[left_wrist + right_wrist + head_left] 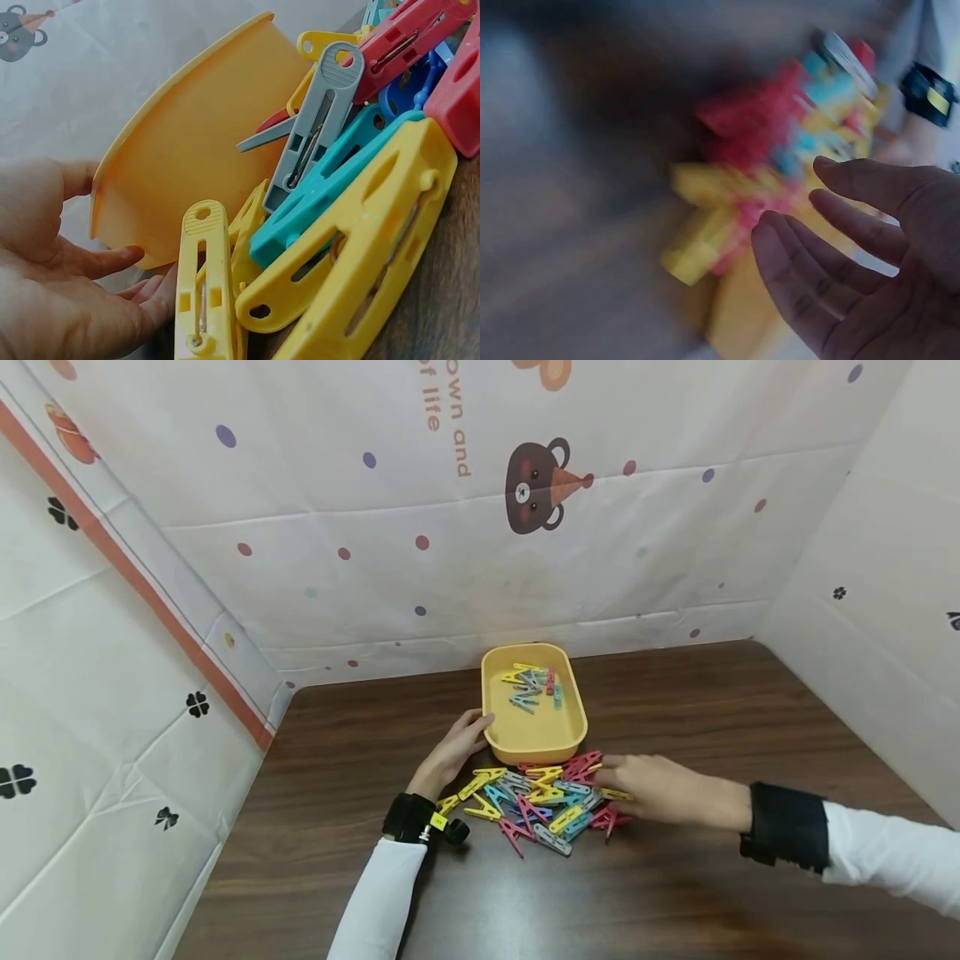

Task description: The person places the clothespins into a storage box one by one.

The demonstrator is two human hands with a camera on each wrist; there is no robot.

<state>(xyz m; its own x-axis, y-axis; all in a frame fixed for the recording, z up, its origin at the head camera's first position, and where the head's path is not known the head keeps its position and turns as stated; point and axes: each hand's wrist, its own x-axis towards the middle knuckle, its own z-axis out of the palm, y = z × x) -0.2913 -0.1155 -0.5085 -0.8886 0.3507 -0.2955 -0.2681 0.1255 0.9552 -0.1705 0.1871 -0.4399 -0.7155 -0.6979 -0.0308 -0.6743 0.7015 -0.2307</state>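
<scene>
A yellow plastic tray [534, 747] stands at the table's back, with several clothespins [527, 702] inside it. My left hand [455, 748] grips the tray's left side; in the left wrist view the thumb reaches over the rim and the fingers lie against the outer wall [187, 135]. In front of the tray lies a heap of clothespins [566, 818] in yellow, red, grey, teal and blue. My right hand [652, 787] is at the heap's right edge. Its fingers [780, 255] are spread and loosely bent, and no clothespin shows between them. The right wrist view is blurred.
The dark wooden table [300, 860] extends to both sides of the heap. A white printed sheet [420, 568] rises right behind the tray, with similar sheets at left and right. Black bands [787, 825] circle both wrists.
</scene>
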